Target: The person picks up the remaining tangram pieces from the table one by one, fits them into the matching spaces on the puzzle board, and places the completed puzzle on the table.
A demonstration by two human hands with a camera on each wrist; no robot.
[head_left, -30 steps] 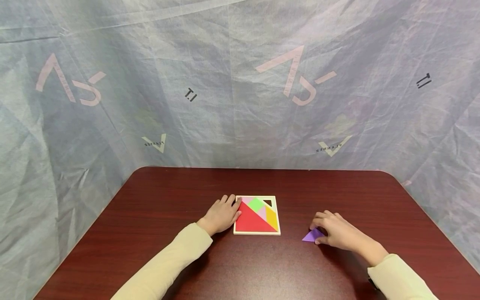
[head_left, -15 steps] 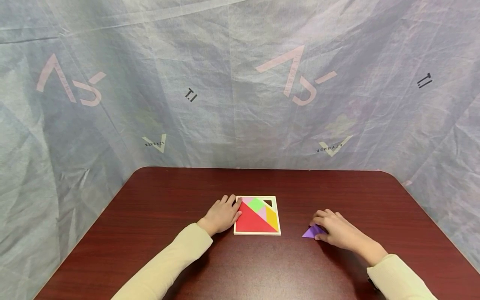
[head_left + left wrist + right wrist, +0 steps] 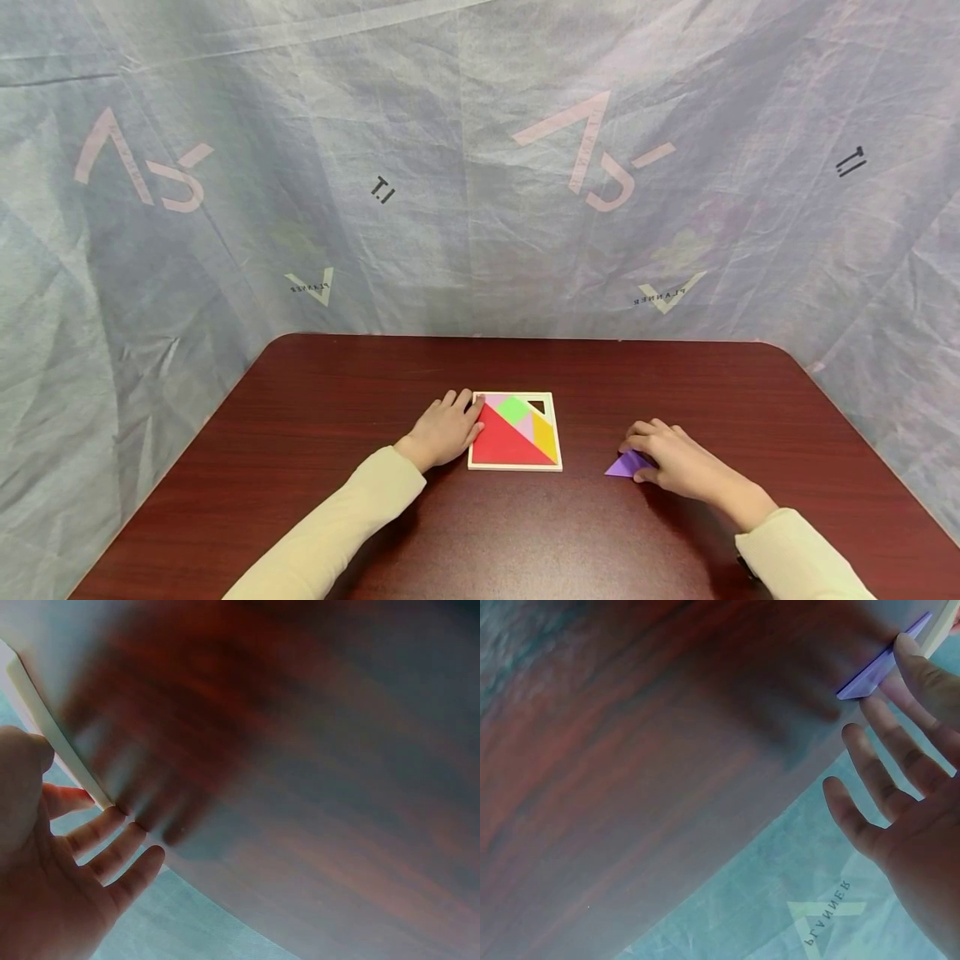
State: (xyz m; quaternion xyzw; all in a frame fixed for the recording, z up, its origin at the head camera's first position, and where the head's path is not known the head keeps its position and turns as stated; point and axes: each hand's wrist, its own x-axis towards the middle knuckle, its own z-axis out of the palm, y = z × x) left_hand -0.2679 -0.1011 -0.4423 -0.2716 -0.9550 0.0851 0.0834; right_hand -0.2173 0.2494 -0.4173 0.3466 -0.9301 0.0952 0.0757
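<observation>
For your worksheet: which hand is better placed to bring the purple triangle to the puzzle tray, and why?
Probably the right hand: its fingers already pinch the purple triangle, right of the puzzle tray. The left hand rests flat against the tray's left edge.

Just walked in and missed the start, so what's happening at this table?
A person is working on a tangram puzzle on a dark wooden table. The left hand rests flat against the frame's left edge. The right hand pinches a purple triangle lying on the table to the right of the frame. The frame is nearly full of coloured pieces, with one small triangular gap open near its far right corner.
</observation>
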